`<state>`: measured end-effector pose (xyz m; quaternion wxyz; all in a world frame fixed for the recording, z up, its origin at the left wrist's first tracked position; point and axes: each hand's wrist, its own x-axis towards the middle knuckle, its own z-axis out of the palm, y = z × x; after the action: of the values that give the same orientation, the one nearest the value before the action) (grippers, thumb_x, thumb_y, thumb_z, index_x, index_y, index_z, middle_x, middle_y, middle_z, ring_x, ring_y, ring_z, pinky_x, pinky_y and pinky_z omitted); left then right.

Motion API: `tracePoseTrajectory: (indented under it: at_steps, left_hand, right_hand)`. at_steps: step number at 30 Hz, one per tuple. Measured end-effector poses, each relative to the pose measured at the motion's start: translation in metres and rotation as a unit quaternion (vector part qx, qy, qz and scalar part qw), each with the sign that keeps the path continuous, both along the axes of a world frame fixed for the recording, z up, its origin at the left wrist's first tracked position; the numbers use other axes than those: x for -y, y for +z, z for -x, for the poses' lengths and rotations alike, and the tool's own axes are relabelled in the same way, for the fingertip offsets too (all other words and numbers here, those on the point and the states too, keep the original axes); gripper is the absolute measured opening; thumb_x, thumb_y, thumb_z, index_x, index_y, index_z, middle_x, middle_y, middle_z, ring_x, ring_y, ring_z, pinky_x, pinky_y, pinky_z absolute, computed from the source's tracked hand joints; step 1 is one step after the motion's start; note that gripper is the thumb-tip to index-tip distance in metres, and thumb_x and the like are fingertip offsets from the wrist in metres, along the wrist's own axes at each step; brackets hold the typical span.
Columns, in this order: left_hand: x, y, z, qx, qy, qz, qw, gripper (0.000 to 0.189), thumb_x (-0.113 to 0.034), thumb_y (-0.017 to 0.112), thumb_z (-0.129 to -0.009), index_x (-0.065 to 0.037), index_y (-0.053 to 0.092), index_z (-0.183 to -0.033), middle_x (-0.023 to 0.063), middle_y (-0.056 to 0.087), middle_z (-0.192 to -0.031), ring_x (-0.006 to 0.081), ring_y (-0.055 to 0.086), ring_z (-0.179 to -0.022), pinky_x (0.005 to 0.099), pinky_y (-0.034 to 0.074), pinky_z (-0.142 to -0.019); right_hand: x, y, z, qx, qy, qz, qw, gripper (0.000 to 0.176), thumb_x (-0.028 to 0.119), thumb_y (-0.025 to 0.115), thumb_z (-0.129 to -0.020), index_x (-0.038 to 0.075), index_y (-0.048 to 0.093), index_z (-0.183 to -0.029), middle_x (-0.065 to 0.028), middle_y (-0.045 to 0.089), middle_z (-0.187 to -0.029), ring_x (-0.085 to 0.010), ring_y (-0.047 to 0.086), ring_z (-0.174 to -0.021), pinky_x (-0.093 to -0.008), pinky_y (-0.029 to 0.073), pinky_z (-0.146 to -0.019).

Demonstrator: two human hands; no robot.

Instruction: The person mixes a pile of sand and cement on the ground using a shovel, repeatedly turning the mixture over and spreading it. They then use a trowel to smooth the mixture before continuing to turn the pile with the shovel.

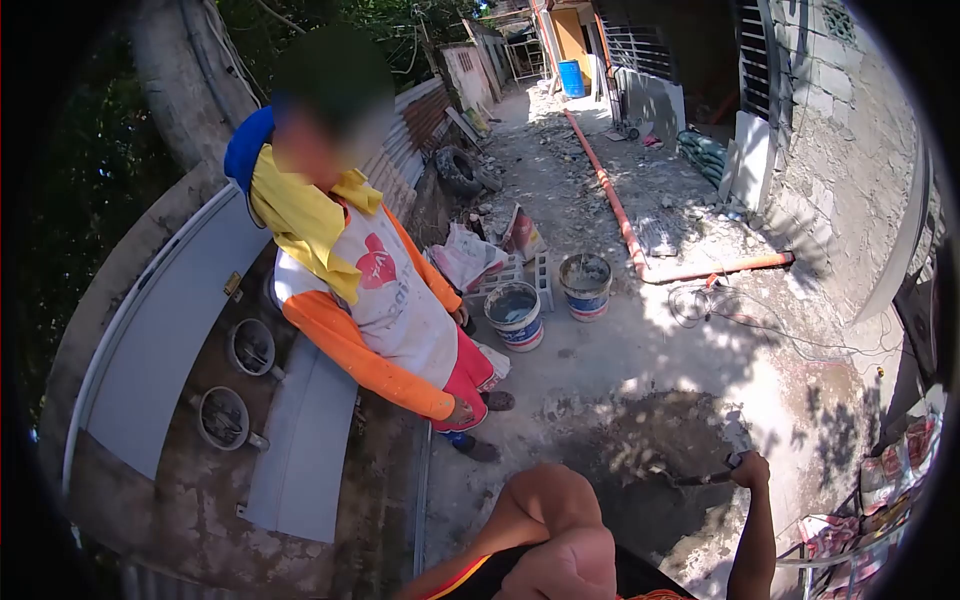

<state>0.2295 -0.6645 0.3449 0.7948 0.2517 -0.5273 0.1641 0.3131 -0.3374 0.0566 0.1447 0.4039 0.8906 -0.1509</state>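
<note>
My right hand point(751, 470) is closed around the handle of a trowel point(700, 479), at the lower right. The tool's thin grey end points left over a dark patch of wet cement point(640, 445) on the ground. Shade and glare make the shape of its blade hard to see. Below the patch show my bent knees point(555, 510), at the bottom of the view. My left hand is out of view.
A person in an orange-sleeved shirt point(375, 290) stands at left, near two buckets point(515, 318) and hollow blocks point(543, 280). An orange pipe point(610, 195) runs along the ground to an elbow. A cable point(770, 328) and sacks point(900, 465) lie at right.
</note>
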Motion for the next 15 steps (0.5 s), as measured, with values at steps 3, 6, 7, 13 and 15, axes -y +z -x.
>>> tracePoseTrajectory:
  at_steps: [3,6,7,13,15]
  left_hand:
    - [0.017,0.017,-0.003,0.044,0.083,0.173,0.980,0.030,-0.014,0.041,-0.075,-0.015,0.032,-0.046,-0.0015,0.037,-0.048,0.0114,0.033,-0.040,0.0244,0.025,-0.038]
    - [0.029,0.032,-0.005,0.104,0.186,0.377,0.901,0.030,-0.017,0.041,-0.076,-0.014,0.035,-0.046,-0.0013,0.037,-0.048,0.0116,0.034,-0.040,0.0243,0.026,-0.038]
    - [0.026,0.031,-0.002,0.114,0.207,0.414,0.879,0.030,-0.017,0.041,-0.076,-0.014,0.035,-0.046,-0.0012,0.037,-0.048,0.0117,0.034,-0.041,0.0242,0.027,-0.039]
    - [0.019,0.009,-0.019,0.196,0.104,0.229,0.948,0.032,-0.029,0.043,-0.076,-0.014,0.039,-0.048,-0.0014,0.040,-0.051,0.0124,0.036,-0.043,0.0249,0.031,-0.042]
    - [0.020,0.017,-0.009,0.175,0.081,0.300,0.934,0.031,-0.030,0.046,-0.074,-0.014,0.040,-0.049,-0.0011,0.041,-0.053,0.0132,0.037,-0.044,0.0264,0.031,-0.044]
  right_hand:
    - [-0.004,-0.008,-0.002,-0.016,-0.015,-0.004,1.000,0.029,0.031,0.064,-0.053,0.010,0.060,-0.073,-0.0131,0.059,-0.074,-0.0290,0.057,-0.073,-0.0362,0.045,-0.065]
    - [-0.003,-0.006,-0.001,-0.023,-0.022,-0.010,0.999,0.027,0.029,0.063,-0.053,0.010,0.061,-0.072,-0.0136,0.059,-0.073,-0.0290,0.057,-0.072,-0.0363,0.045,-0.065]
    - [-0.004,-0.003,0.000,-0.024,-0.018,-0.010,0.999,0.027,0.029,0.063,-0.053,0.010,0.061,-0.072,-0.0136,0.059,-0.073,-0.0290,0.057,-0.072,-0.0363,0.045,-0.065]
    - [-0.011,-0.017,-0.002,-0.035,-0.005,-0.017,0.999,0.030,0.032,0.063,-0.055,0.007,0.061,-0.070,-0.0152,0.059,-0.072,-0.0297,0.057,-0.070,-0.0370,0.045,-0.064]
    - [-0.009,-0.010,-0.001,-0.034,-0.003,-0.012,0.999,0.031,0.033,0.063,-0.054,0.006,0.061,-0.070,-0.0154,0.059,-0.072,-0.0299,0.057,-0.070,-0.0373,0.045,-0.064]
